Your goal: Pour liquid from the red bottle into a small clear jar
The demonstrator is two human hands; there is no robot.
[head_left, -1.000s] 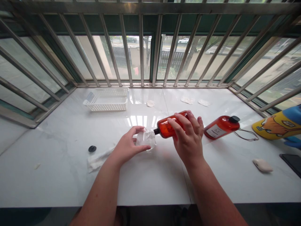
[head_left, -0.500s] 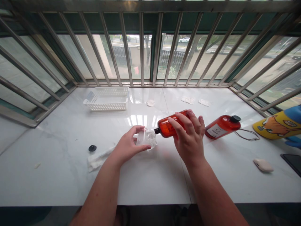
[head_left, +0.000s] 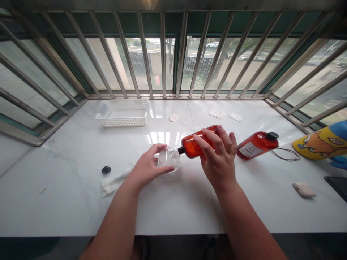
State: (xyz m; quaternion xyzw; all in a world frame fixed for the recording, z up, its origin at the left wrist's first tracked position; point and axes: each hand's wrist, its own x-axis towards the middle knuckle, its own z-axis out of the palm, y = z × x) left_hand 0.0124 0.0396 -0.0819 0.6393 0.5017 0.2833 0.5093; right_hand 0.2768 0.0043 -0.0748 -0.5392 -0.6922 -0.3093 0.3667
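With our right hand (head_left: 218,159) gripping the tilted amber bottle (head_left: 193,145) and our left hand (head_left: 148,167) clasping the clear cup (head_left: 169,159) above the desk (head_left: 173,202), we should keep the neck at the rim and pour slowly.

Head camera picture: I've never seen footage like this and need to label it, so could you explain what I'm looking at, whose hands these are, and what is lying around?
There is no machine here. The view comes from a camera worn on a person's head, looking forward and down, so the two bare arms are that person's own. The left hand holds a small clear container. The right hand grips an amber bottle, tipped on its side with its neck at the container.

They work over a white marble counter in front of a barred window. On it lie a second amber bottle with a black cap, a loose black cap, a crumpled white cloth, a white basket, and a small pale object on the right. Whether liquid is flowing cannot be seen.
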